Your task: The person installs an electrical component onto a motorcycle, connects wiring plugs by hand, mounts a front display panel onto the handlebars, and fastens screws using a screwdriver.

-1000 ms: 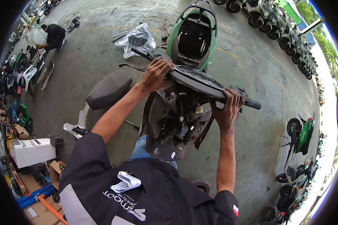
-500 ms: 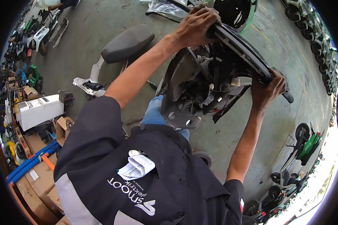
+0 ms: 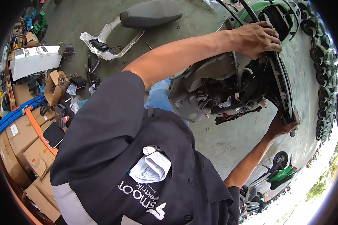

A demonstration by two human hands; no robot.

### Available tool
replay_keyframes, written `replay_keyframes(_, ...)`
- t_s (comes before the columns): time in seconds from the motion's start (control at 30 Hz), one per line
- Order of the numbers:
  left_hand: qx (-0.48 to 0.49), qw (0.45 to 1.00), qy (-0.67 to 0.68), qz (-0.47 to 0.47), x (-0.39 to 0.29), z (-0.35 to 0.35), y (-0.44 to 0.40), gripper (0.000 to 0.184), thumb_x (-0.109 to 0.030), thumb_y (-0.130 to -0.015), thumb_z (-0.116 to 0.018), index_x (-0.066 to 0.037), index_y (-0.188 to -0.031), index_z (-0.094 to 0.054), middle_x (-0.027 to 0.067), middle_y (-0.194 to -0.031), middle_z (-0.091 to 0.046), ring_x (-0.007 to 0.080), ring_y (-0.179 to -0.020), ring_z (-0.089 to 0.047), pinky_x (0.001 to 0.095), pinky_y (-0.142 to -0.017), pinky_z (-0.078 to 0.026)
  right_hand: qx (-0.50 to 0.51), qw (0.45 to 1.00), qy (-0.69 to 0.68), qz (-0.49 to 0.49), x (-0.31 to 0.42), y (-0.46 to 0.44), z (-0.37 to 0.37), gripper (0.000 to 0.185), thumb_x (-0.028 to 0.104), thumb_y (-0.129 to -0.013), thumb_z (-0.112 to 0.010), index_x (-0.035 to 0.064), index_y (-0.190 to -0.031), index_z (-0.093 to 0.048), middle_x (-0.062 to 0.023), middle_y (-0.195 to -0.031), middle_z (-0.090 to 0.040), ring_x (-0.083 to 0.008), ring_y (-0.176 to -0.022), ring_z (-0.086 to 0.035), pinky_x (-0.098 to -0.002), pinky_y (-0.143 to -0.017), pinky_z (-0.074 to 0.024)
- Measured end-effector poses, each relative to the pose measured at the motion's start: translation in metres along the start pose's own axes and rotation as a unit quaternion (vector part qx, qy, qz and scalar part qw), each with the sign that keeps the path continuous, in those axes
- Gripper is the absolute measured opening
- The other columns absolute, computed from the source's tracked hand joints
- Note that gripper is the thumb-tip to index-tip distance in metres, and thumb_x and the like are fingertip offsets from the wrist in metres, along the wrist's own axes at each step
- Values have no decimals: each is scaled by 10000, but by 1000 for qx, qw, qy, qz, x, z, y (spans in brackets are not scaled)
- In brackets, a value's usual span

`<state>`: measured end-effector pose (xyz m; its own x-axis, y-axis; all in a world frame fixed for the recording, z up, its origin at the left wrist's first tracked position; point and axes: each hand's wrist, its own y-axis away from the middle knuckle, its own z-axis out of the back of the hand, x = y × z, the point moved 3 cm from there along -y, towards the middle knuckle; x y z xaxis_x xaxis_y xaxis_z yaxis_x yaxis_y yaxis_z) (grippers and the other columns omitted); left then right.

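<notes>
A partly stripped scooter body (image 3: 199, 84), dark grey with exposed wiring, stands in front of me. Across its top runs a long dark handlebar assembly (image 3: 282, 80) with a pale strip along its edge. My left hand (image 3: 257, 39) is closed over the far end of this handlebar, fingers curled across it. At the near end, my right hand (image 3: 284, 123) is wrapped around it, and part of its grip is hidden from view. Loose wires and connectors (image 3: 236, 96) show in the open body below the handlebar.
A grey seat (image 3: 152, 14) lies on the floor by a white frame part (image 3: 101, 43). Green bodywork (image 3: 276, 18) is beyond my left hand. Cardboard boxes (image 3: 20, 138) and a white case (image 3: 35, 62) stand at left. Scooters line the right, including a green one (image 3: 283, 174).
The handlebar has turned steeper in view, and both hands have moved right and lower with it. The whole view has shifted, bringing more boxes into sight at left.
</notes>
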<state>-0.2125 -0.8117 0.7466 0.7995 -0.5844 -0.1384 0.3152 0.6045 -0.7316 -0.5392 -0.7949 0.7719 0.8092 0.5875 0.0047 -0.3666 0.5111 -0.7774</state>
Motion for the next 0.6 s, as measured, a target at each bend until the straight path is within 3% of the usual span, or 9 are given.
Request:
replay_keyframes(0.1, -1, 1000, 19, 24, -3, 1, 1, 574, -150, -660, -743, -163, -1222, -624, 7, -1220, -645, 198, -1260, -529, 396, -1125, -341, 2, 999, -39, -10, -1, 1, -1, 456, 184, -722, -908, 48, -1020, -591, -110, -979, -629, -292, -915, -624, -392, -826, -492)
replay_keyframes(0.13, -10, 1000, 14, 21, -3, 1, 1, 550, -235, -688, -774, -164, -1213, -630, 8, -1217, -643, 201, -1262, -526, 403, -1126, -337, 25, 1000, -4, -4, -1, 3, -1, 495, 128, -712, -902, 38, -1068, -570, -116, -1012, -598, -302, -961, -608, -411, -866, -502)
replay_keyframes(0.17, -12, 1000, 15, 24, -3, 1, 1, 550, -235, -688, -774, -164, -1213, -630, 8, -1217, -643, 201, -1262, -526, 403, -1126, -337, 27, 1000, -3, -1, -2, 4, -2, 495, 128, -712, -902, 38, -1068, -570, -116, -1012, -598, -302, -961, -608, -411, -866, -502)
replay_keyframes(0.33, -43, 999, 12, -2, 2, -8, -1, 560, -432, -705, -812, -165, -1169, -646, -4, -1173, -655, 202, -1232, -546, 416, -1113, -349, 0, 1000, 28, -8, 10, 0, -4, 501, 187, -702, -922, 42, -1016, -560, -103, -964, -608, -280, -904, -627, -400, -823, -509)
replay_keyframes(0.43, -48, 999, -9, -19, 2, -10, -1, 524, -426, -717, -801, -169, -1149, -650, -9, -1141, -664, 198, -1209, -563, 416, -1104, -361, -8, 997, 72, 11, 10, -1, -5, 505, 187, -682, -932, 54, -987, -553, -97, -959, -610, -277, -909, -621, -409, -848, -492)
replay_keyframes(0.5, -55, 998, -9, -17, 1, -12, -1, 495, -420, -732, -789, -179, -1142, -652, -10, -1121, -669, 191, -1192, -575, 408, -1100, -366, -23, 1000, -8, 1, 4, 2, -8, 532, 190, -650, -942, 57, -1009, -574, -66, -968, -568, -269, -951, -574, -406, -877, -448)
replay_keyframes(0.6, -67, 997, -19, -19, 1, -15, 0, 431, -402, -757, -776, -188, -1110, -652, -15, -1089, -675, 185, -1167, -589, 397, -1075, -380, -22, 1000, 0, 18, 1, 2, -5, 525, 210, -651, -937, 74, -1003, -573, -72, -958, -596, -275, -953, -585, -414, -904, -433)
